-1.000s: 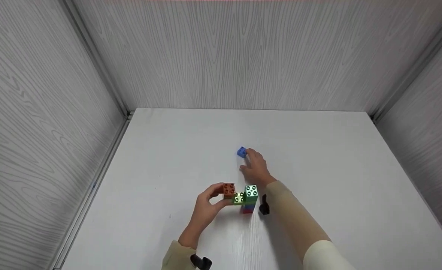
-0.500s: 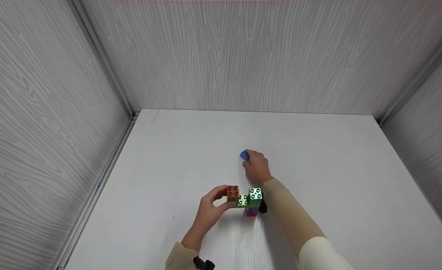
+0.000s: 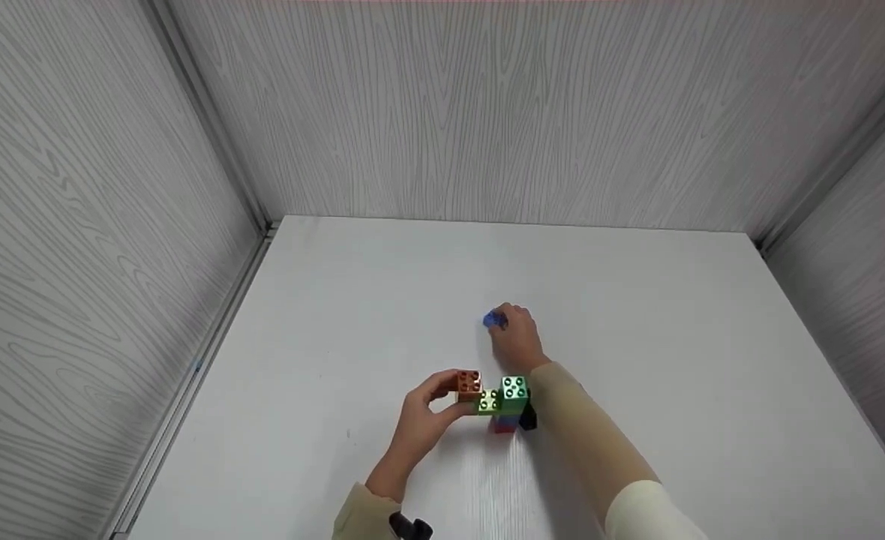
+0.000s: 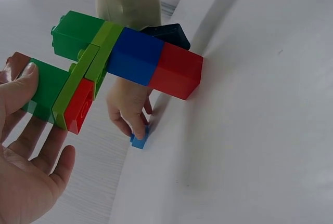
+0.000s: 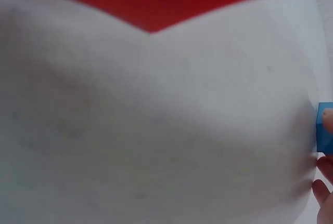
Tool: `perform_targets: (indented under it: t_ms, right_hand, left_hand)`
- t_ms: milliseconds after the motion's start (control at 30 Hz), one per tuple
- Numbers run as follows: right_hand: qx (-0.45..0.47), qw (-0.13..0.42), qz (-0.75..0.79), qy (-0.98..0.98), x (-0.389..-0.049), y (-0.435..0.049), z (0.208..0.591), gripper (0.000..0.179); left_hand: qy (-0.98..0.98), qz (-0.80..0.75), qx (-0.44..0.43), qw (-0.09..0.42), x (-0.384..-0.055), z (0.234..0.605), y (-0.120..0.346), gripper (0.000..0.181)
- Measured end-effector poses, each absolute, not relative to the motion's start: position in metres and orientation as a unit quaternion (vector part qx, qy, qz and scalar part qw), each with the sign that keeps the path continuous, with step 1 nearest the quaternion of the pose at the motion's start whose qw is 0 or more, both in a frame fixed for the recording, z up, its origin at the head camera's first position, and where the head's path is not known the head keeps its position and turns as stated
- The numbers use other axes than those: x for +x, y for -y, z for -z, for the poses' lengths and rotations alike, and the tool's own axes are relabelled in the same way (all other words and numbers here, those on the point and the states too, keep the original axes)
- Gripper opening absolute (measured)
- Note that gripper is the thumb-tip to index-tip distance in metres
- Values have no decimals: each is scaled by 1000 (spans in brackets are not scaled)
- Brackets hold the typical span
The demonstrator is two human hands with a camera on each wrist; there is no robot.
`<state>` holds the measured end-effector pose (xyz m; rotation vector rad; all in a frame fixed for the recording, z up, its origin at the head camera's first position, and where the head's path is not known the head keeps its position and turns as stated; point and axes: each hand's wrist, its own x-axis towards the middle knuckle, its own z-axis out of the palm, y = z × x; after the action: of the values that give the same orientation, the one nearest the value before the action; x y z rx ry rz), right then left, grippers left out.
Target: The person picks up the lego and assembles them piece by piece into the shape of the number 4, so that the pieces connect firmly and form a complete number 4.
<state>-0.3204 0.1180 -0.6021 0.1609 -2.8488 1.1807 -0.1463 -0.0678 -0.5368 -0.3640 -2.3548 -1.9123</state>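
My left hand (image 3: 421,420) grips one end of a joined structure of toy building bricks (image 3: 489,401), thumb on one side and fingers on the other. In the left wrist view, this build shows a brown brick (image 4: 16,64) and a green brick (image 4: 47,86) at the held end. Lime bricks (image 4: 75,86) run across the middle, and a blue brick (image 4: 134,55) and a red brick (image 4: 177,70) stick out beyond them. Farther away on the table, my right hand (image 3: 517,341) pinches a small loose blue brick (image 3: 492,320) between thumb and fingers.
The white table (image 3: 637,322) is bounded by a grey wood-grain back wall (image 3: 442,112) and side walls. Black wrist devices (image 3: 411,527) sit on the forearms. A red brick (image 5: 156,0) fills the top of the right wrist view, close to that camera.
My right fingers have closed around the loose blue brick and drawn it slightly toward me. The left hand keeps its grip on the brick build, nearly still; the head view has shifted slightly.
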Motion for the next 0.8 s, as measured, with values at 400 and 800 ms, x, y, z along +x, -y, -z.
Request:
perform_targets:
  t_ms: [400, 800]
  right_hand:
    - [28, -25, -453, 891, -303, -124, 596, 32]
    - [145, 95, -461, 870, -290, -136, 595, 36]
  left_hand:
    - [766, 630, -121, 49, -146, 540, 70, 44]
    - [766, 629, -128, 48, -136, 512, 66, 41]
